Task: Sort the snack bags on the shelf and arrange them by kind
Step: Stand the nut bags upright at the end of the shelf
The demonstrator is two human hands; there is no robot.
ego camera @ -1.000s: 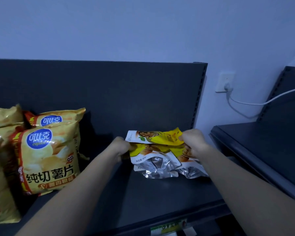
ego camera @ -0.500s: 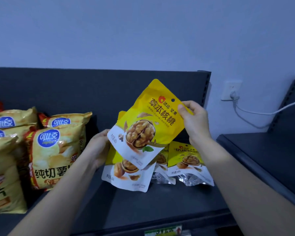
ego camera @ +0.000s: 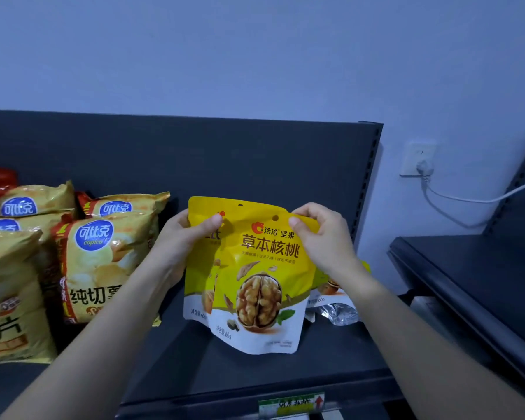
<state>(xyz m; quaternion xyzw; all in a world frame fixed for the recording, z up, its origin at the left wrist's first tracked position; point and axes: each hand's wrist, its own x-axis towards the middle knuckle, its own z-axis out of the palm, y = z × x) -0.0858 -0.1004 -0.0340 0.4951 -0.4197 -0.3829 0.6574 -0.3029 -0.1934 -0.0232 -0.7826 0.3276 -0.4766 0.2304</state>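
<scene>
Grouping of the walnut pouches (ego camera: 255, 283) was, by judgement, the step in hand. Two of them were held overlapped and upright, the front one facing the camera, with their lower edges at or just above the shelf (ego camera: 255, 374) (contact could not be told).

Pose: the left hand (ego camera: 188, 237) pinched the upper left corner of the rear pouch, thumb on the face and fingers curled behind. The right hand (ego camera: 325, 234) pinched the upper right corner of the front pouch likewise. Both forearms reached in from the lower corners and converged on the pair.

Surroundings: spare pouches (ego camera: 340, 313) of the same kind lay behind the right wrist, one showing silver foil. Chip bags (ego camera: 103, 262) stood in a block to the left, near the held pair but apart from it.

Next move, as judged: square the two pouches together and stand them with the spare pouches, keeping a gap from the chip bags. Such thin pouches would probably topple unless leaned on the back panel (ego camera: 255, 159).
</scene>
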